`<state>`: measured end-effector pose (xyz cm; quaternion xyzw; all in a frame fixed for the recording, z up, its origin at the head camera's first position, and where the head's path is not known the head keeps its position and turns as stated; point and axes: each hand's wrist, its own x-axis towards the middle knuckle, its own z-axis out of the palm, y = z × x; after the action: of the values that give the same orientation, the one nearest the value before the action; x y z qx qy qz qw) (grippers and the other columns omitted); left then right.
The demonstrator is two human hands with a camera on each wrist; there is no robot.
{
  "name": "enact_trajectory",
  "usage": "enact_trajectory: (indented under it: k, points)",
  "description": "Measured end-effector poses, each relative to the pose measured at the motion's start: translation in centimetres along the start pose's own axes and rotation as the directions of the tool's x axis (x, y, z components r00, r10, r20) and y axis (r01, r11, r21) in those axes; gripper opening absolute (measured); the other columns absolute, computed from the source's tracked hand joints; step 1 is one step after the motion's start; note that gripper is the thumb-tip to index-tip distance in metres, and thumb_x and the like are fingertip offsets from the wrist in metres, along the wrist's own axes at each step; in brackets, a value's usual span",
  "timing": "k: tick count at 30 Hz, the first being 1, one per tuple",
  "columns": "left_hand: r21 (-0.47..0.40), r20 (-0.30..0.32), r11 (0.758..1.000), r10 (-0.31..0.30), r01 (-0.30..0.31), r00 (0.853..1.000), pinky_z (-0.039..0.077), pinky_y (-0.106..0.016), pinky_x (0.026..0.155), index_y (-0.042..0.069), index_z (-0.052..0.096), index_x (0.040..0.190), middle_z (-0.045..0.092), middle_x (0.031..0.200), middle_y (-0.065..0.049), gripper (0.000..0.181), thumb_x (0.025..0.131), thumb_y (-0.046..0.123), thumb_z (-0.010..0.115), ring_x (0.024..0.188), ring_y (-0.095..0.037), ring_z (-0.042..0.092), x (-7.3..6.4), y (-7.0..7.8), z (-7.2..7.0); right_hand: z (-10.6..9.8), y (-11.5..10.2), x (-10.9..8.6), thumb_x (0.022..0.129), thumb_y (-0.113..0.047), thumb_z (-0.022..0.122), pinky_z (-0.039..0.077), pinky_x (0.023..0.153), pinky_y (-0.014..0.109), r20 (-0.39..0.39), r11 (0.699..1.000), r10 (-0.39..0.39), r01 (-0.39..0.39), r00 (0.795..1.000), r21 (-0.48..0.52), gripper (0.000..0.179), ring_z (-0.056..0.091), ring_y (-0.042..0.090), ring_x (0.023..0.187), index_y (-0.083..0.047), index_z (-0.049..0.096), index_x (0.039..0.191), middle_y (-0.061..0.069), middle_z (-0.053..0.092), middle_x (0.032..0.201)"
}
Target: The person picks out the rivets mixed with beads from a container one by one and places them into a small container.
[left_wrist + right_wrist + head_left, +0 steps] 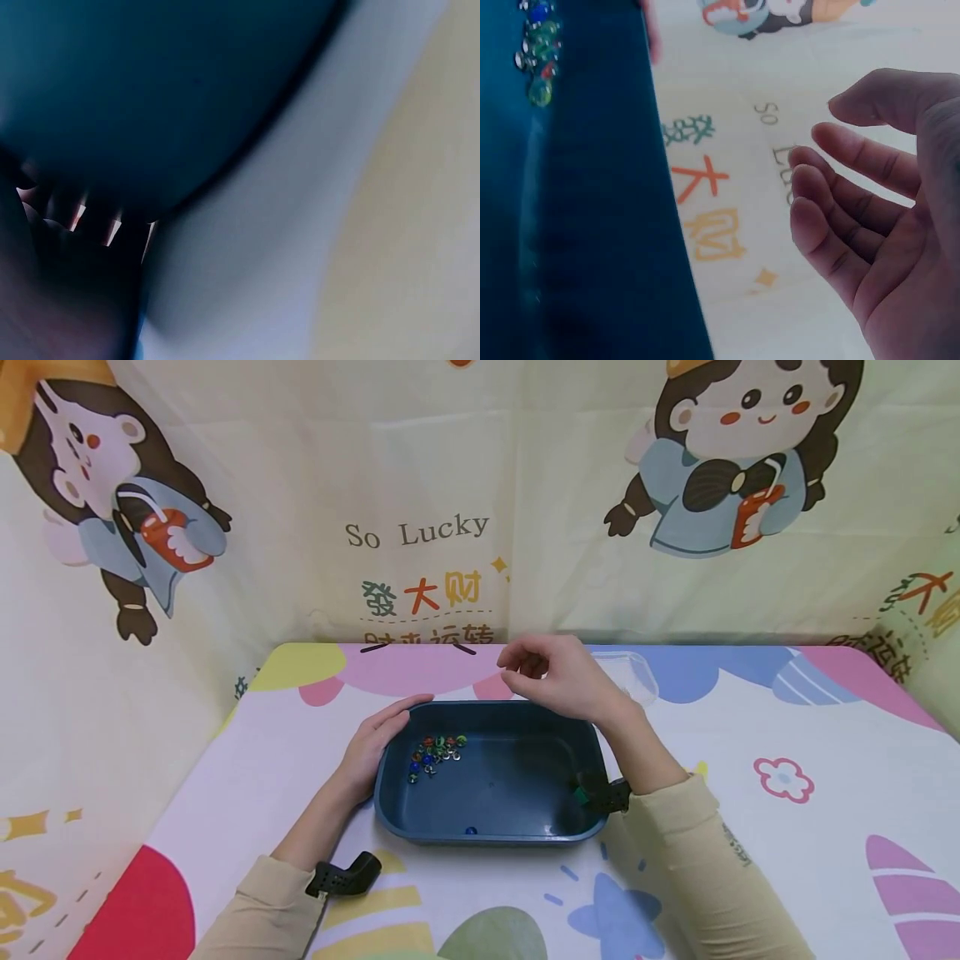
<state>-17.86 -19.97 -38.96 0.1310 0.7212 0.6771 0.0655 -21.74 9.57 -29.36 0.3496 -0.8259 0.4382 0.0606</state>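
A dark blue rectangular tub (510,842) stands on the table in the head view. Marbles (440,743) in several colours lie clustered at its far left, among small silvery pieces (430,769) too small to identify. One blue marble (471,831) sits apart by the near wall. My left hand (372,745) rests against the tub's left end, fingers straight along its far left corner; in the left wrist view those fingers (94,225) are dark and partly hidden. Above the far right rim hovers my right hand (558,672), fingers loosely bent. The right wrist view shows nothing between thumb and fingers.
A clear plastic container (633,677) sits behind the tub, partly hidden by the right hand. Two short black strips (463,648) lie at the table's far edge. A printed cloth (427,460) hangs behind the table. Each wrist wears a black camera (345,875).
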Motion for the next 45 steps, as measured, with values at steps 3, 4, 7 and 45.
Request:
enact_trajectory:
  k: [3, 4, 7, 45]
  points:
    - [-0.006, -0.002, 1.0, -0.001, 0.001, 1.0, 0.039, -0.038, 0.11, 0.004, 0.049, 0.149, 0.048, 0.151, -0.011, 0.045, 0.111, 0.024, 0.035, 0.137, -0.027, 0.046, 0.0, 0.1, 0.0, 0.7, 0.2, 0.2, 0.09, -0.008, 0.073, 0.052, 0.067, 0.031, 0.02, 1.0, -0.013, 0.013, 1.0, 0.01, 0.009, 0.058, 0.018, 0.073, -0.006, 0.072, 0.099, 0.0, 0.065, 0.085]
    - [-0.008, -0.003, 1.0, -0.002, 0.002, 1.0, 0.039, -0.037, 0.11, 0.004, 0.049, 0.149, 0.048, 0.151, -0.011, 0.045, 0.111, 0.025, 0.035, 0.137, -0.027, 0.046, 0.0, 0.1, 0.1, 1.0, 0.3, 0.3, 0.09, -0.008, 0.073, 0.052, 0.067, 0.031, 0.027, 1.0, -0.023, 0.022, 0.999, 0.014, 0.008, 0.058, 0.017, 0.073, -0.006, 0.072, 0.098, -0.001, 0.065, 0.085]
    - [-0.018, -0.006, 1.0, -0.009, 0.009, 1.0, 0.041, -0.032, 0.108, 0.005, 0.049, 0.149, 0.048, 0.151, -0.01, 0.045, 0.11, 0.026, 0.036, 0.137, -0.027, 0.046, 0.0, 0.1, 0.1, 1.8, 0.4, 0.5, 0.09, -0.006, 0.073, 0.053, 0.066, 0.03, 0.039, 0.998, -0.062, 0.061, 0.997, 0.027, 0.007, 0.059, 0.015, 0.072, -0.006, 0.072, 0.097, -0.001, 0.065, 0.086]
    - [-0.037, -0.016, 0.999, -0.024, 0.023, 1.0, 0.048, -0.033, 0.101, 0.006, 0.05, 0.148, 0.053, 0.146, -0.014, 0.045, 0.11, 0.027, 0.038, 0.131, -0.032, 0.052, -0.1, 0.4, 0.3, 6.6, 0.9, 1.2, 0.091, -0.012, 0.069, 0.051, 0.067, 0.024, 0.39, 0.969, -0.176, 0.228, 0.904, -0.093, 0.008, 0.056, 0.01, 0.071, -0.008, 0.072, 0.097, -0.007, 0.063, 0.082]
